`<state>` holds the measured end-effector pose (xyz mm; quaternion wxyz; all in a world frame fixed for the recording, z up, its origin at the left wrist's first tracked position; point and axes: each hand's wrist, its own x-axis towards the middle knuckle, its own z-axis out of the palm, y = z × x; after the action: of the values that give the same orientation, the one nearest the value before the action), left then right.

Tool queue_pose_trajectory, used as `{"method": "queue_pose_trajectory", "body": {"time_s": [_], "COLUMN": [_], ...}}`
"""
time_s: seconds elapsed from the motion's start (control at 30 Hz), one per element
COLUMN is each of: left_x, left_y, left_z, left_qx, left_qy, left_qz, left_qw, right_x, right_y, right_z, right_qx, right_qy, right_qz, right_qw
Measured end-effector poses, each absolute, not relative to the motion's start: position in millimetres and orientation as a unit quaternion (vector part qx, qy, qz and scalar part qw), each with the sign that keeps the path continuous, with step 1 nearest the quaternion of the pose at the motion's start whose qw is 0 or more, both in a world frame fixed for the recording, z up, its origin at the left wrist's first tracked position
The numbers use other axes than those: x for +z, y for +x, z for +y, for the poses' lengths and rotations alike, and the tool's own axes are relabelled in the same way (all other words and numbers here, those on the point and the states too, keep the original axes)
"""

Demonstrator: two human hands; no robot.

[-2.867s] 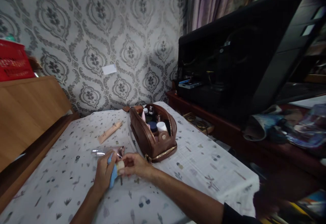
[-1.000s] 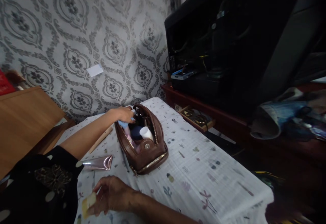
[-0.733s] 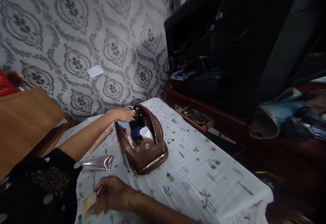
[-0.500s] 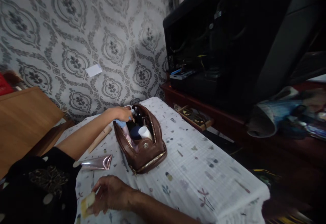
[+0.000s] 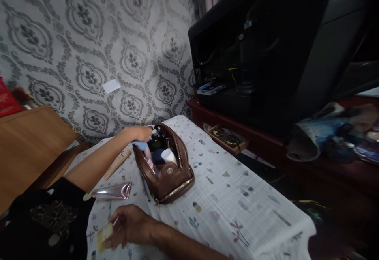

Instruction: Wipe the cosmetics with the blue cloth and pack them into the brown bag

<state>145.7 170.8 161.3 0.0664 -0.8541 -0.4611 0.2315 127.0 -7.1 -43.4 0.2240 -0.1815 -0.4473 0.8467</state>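
A brown leather zip bag (image 5: 174, 189) stands unzipped on the cloth, with a white-capped container (image 5: 168, 156), a dark blue round item (image 5: 158, 156) and pink items inside. My left hand (image 5: 142, 133) is at its far left rim, fingers curled down and partly hidden. Light blue material (image 5: 140, 146) shows just below that hand, and a small white-topped item (image 5: 154, 133) is beside the fingertips. Nearer to me, my right hand (image 5: 130, 226) pinches a small pale yellow block (image 5: 104, 237) above the cloth. A shiny pink tube (image 5: 114, 191) lies between my left forearm and right hand.
The bag rests on a white printed cloth (image 5: 219, 208). A beige flat tube (image 5: 118, 163) lies behind the pink one. To the right are an open small drawer (image 5: 227, 139) and a big black screen (image 5: 242, 55). Wooden furniture (image 5: 32, 141) stands at the left.
The view has shifted slightly. My left hand stays at the bag's far rim with its fingers a little lower. My right hand keeps the yellow block almost in the same place.
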Motion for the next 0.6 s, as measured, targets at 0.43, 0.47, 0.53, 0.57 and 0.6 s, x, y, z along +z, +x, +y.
{"method": "queue_pose_trajectory", "body": {"time_s": [0.43,0.47,0.53,0.57,0.6], "left_x": [185,189,193,191,186], "left_y": [131,125,107,97,85], "left_z": [149,140,116,101,87], "left_qx": [0.019,-0.053,-0.178,-0.213,-0.239], "left_qy": [-0.887,-0.888,-0.872,-0.86,-0.846], "left_qz": [-0.456,-0.452,-0.454,-0.463,-0.477], "left_qw": [0.073,0.067,0.045,0.03,0.018], "right_x": [-21,-20,-21,-21,-22], "right_y": [143,144,147,147,147], "right_z": [-14,-14,-14,-13,-13], "right_qx": [0.827,0.825,0.822,0.819,0.815], "right_qy": [-0.192,-0.19,-0.19,-0.192,-0.195], "right_qz": [-0.459,-0.461,-0.465,-0.465,-0.463], "right_qw": [0.263,0.265,0.27,0.277,0.289]}}
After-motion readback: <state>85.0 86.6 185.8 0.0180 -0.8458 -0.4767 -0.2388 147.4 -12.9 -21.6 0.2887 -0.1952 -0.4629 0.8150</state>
